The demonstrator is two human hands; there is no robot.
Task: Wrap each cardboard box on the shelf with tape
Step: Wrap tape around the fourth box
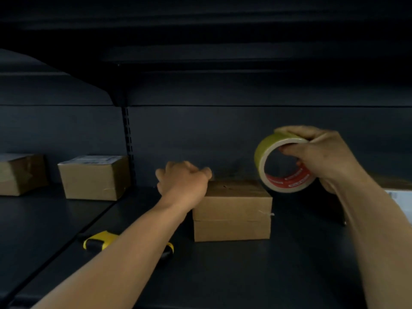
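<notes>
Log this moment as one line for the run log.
left hand: resting on centre box | right hand: holding tape roll above it | yellow-black tool: on shelf

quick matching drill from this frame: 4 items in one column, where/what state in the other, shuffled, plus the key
Items
1. tape roll
2. middle box
3. yellow and black tool
4. left hand

Places or states
A. lies on the shelf, partly hidden under the left forearm
B. held up off the shelf in the right hand
C. fingers curled, at the top left edge of a box
D. stands on the shelf between the two arms

Pairs: 1-B, 2-D, 3-A, 4-C
</notes>
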